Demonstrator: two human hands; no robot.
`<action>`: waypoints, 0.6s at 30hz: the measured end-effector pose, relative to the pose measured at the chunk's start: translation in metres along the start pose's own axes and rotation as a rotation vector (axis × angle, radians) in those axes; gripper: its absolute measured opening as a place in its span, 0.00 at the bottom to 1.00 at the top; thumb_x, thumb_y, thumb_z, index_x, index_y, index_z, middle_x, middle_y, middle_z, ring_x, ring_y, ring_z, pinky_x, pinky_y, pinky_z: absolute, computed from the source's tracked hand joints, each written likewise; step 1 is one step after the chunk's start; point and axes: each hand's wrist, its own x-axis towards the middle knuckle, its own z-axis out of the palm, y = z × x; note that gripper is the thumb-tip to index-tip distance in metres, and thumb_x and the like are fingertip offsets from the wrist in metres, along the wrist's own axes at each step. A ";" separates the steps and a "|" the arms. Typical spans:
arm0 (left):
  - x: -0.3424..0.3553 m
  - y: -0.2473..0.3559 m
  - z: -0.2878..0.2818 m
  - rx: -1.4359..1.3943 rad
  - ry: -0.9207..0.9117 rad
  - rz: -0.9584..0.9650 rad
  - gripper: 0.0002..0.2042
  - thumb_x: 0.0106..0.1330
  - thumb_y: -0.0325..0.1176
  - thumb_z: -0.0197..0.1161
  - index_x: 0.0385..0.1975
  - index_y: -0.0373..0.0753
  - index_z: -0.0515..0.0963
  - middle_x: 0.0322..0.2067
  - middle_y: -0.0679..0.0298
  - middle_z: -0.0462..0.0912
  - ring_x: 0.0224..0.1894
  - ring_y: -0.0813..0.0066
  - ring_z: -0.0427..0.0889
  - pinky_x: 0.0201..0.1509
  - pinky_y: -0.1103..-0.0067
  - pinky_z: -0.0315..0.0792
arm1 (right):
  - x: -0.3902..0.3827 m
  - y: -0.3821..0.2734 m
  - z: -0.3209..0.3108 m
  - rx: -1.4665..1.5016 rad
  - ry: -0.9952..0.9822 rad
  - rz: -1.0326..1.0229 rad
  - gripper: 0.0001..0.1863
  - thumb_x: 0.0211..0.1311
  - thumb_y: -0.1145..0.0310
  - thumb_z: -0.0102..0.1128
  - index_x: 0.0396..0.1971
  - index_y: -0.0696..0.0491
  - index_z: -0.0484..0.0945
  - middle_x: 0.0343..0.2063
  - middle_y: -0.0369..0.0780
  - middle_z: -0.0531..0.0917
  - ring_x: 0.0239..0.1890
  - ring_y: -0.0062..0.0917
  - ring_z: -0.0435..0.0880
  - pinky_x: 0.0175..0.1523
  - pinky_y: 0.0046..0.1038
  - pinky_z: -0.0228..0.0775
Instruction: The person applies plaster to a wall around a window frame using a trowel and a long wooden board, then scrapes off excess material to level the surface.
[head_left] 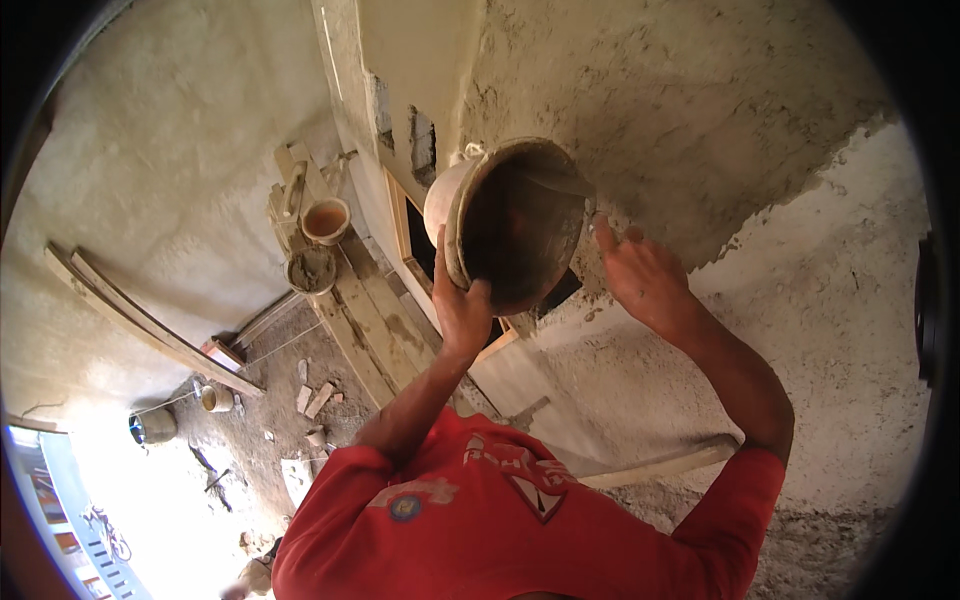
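- Head view: the left hand [463, 315] grips a pale, mortar-smeared round bucket [457, 240], its fingers [480, 293] spread along the near side and rim.
- The bucket is raised in front of the wall, tilted so its dark mouth faces the wearer; how much it contains is too shadowed to tell.
- The right hand [645, 280] has its fingers closed around the mostly hidden handle of a flat grey trowel [552, 182]. The blade reaches across the upper part of the mouth; whether it touches the inside cannot be told.
- Behind them, rough wet grey-brown plaster [700, 100] covers the upper wall, ending in a ragged edge above a paler wall surface [830, 270].
- To the left, a platform of long wooden planks [365, 310] bears a round light-rimmed bowl with reddish-brown contents [325, 220], just beside a bowl of grey mortar [312, 270].
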 end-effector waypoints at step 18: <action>-0.006 -0.029 0.016 -0.135 -0.077 0.019 0.40 0.50 0.14 0.50 0.70 0.33 0.54 0.64 0.51 0.67 0.66 0.65 0.67 0.68 0.76 0.60 | -0.009 0.014 -0.008 0.298 -0.048 0.007 0.20 0.55 0.79 0.52 0.49 0.65 0.72 0.29 0.55 0.81 0.33 0.47 0.84 0.39 0.44 0.76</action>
